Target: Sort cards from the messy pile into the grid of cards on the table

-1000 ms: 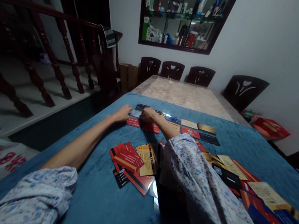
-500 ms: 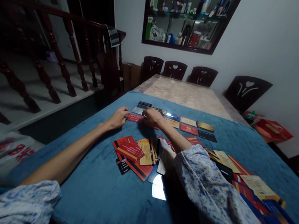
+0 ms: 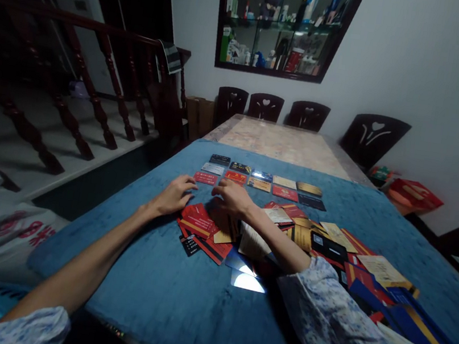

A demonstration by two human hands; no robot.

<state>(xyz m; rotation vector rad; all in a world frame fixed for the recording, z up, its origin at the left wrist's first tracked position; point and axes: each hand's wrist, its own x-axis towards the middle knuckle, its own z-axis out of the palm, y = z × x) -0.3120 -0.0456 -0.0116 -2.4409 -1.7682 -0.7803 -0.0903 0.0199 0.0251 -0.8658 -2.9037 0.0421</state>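
Rows of cards (image 3: pixel 285 193) are laid out on a blue cloth (image 3: pixel 142 291). Near their left end, the left hand (image 3: pixel 175 194) and right hand (image 3: pixel 232 196) are held loosely curled beside overlapping red cards (image 3: pixel 198 220); fingertip contact cannot be clearly resolved. A mixed heap (image 3: pixel 332 248) is spread at right.

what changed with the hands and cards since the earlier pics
The left hand and right hand drew back from the white card toward the loose red cards, leaving it uncovered in its row. The laid-out cards farther right stayed put.
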